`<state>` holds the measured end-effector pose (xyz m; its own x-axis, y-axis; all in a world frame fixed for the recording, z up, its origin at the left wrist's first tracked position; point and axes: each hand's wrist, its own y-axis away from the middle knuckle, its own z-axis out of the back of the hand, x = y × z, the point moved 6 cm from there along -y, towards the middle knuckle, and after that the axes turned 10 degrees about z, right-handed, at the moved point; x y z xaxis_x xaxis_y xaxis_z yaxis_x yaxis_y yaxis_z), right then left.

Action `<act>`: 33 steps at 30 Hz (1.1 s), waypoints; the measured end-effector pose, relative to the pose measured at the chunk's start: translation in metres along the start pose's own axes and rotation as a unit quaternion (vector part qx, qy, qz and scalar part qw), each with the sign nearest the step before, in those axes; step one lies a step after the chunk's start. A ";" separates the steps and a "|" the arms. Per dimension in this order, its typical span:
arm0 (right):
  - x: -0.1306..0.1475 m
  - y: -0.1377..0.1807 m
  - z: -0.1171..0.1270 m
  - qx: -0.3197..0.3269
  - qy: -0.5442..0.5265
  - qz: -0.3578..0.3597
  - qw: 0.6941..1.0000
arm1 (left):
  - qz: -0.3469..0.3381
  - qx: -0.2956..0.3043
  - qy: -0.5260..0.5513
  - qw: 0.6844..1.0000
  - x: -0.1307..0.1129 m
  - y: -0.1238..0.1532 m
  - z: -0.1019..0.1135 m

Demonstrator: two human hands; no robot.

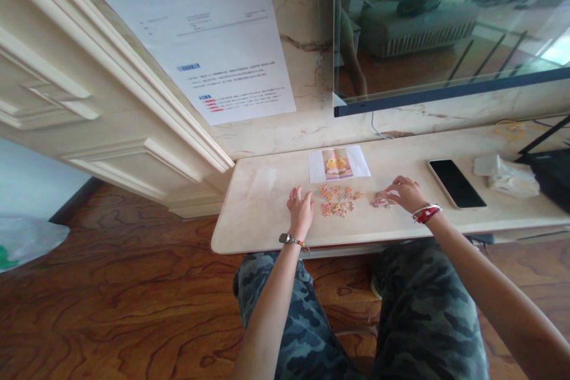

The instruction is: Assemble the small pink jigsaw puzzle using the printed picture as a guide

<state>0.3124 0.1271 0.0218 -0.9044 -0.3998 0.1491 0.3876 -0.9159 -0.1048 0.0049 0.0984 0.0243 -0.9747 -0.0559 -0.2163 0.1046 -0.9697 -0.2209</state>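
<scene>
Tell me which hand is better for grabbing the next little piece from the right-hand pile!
Probably the right hand: it is at that pile, while the left hand is farther away, beyond the other pieces.

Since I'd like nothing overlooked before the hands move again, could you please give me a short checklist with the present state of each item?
1. Printed picture uncovered by either grip: ok, it lies behind the colourful pieces.
2. Left grip clear of the main clusters: ok, it is just left of them.
3. Right grip holding just one piece: cannot tell, fingertips too small and blurred.
4. All pieces in one group: not ok, a separate cluster lies by the right grip.
5. Phone clear of the pieces: ok, it lies farther right.
</scene>
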 end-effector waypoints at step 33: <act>0.165 -0.058 -0.018 0.020 -0.082 0.209 0.974 | -0.163 0.003 0.086 0.983 -0.032 0.013 0.015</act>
<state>0.1375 0.1152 0.0350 -0.6265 -0.7361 0.2564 0.7259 -0.6708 -0.1519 0.0344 0.0840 0.0426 -0.9084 0.2988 -0.2924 -0.2097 -0.9308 -0.2995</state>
